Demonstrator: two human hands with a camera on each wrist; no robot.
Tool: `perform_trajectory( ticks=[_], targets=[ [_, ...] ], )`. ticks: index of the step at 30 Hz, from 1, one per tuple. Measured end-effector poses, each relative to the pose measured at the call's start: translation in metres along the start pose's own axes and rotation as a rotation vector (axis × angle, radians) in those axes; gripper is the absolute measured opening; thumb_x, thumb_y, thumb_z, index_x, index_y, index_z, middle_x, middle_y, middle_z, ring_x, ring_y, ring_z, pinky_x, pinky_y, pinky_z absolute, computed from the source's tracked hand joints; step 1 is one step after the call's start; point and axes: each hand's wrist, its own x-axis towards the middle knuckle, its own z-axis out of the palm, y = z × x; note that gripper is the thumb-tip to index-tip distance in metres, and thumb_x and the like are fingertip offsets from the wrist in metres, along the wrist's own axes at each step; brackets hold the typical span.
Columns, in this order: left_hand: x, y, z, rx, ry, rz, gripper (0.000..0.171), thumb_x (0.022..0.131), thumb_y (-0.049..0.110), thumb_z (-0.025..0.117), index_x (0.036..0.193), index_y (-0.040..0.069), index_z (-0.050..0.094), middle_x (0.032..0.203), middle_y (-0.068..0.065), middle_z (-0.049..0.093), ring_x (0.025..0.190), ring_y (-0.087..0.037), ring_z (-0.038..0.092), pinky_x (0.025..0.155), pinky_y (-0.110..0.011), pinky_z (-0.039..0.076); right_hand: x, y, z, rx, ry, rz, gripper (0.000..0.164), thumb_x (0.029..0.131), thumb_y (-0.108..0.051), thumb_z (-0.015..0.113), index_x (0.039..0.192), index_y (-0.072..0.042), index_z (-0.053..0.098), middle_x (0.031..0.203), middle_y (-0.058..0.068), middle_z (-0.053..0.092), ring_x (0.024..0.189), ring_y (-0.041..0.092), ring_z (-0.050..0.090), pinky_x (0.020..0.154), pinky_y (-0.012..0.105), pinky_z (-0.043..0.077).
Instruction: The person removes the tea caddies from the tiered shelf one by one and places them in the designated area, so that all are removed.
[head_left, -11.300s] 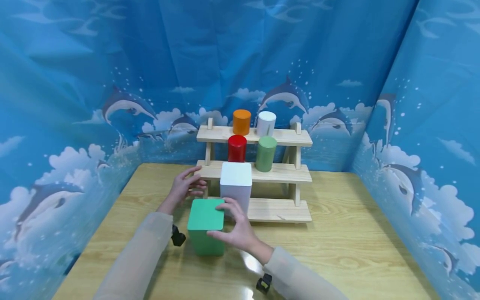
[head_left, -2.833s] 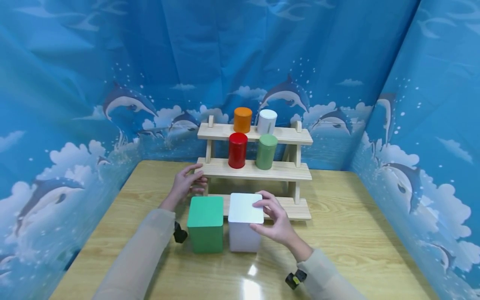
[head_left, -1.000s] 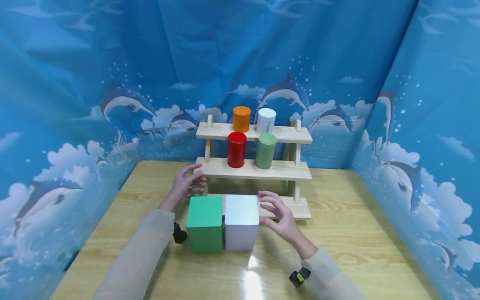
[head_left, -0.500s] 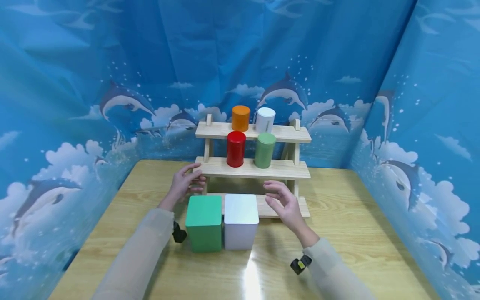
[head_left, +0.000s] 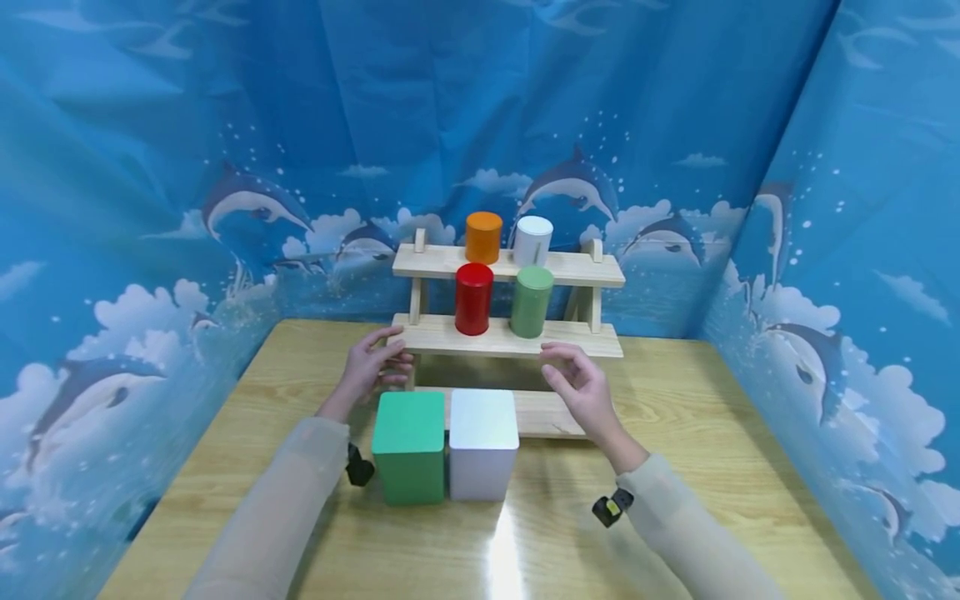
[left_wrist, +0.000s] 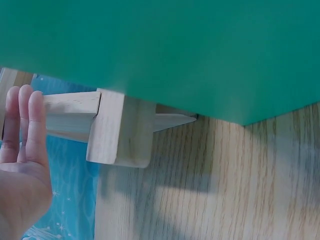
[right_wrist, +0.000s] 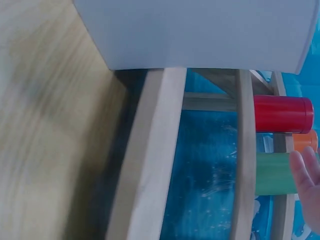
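Note:
A green box and a white box stand upright side by side on the table, in front of a three-tier wooden shelf. At the left end of the middle board is my left hand, fingertips right at the wood; in the left wrist view its fingers are straight. My right hand is raised beyond the white box, before the middle board's right half, holding nothing. On that board stand a red canister and a light green canister.
An orange canister and a white canister stand on the top board. A blue curtain with dolphins closes off the back and sides. Wood-grain table extends right of the shelf.
Earlier the white box was at the lowest board; it came down beside the green box, then slid slightly left. My right hand released it and rose away rightward. My left hand stayed put.

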Motion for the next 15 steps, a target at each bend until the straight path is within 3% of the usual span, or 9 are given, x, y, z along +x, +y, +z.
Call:
perform_trajectory(
  ticks=[7,15],
  targets=[
    [0.000,0.000,0.000,-0.021,-0.011,0.005,0.051,0.087,0.026,0.066,0.134,0.016,0.048,0.083,-0.007,0.069,0.070,-0.019,0.068,0.067,-0.041,0.058,0.022,-0.001,-0.002,-0.011,0.078,-0.022,0.028,0.087,0.013,0.054,0.114,0.019,0.049,0.115,0.035,0.051,0.104,0.049,0.050,0.085,0.024,0.052],
    [0.000,0.000,0.001,-0.012,0.000,0.008,0.050,0.087,0.026,0.066,0.133,0.015,0.049,0.084,-0.008,0.069,0.071,-0.020,0.068,0.069,-0.042,0.057,0.041,-0.003,-0.005,-0.026,0.188,0.060,0.034,0.089,0.005,0.057,0.121,0.013,0.050,0.121,0.027,0.052,0.110,0.046,0.049,0.084,0.020,0.051]
  ],
)
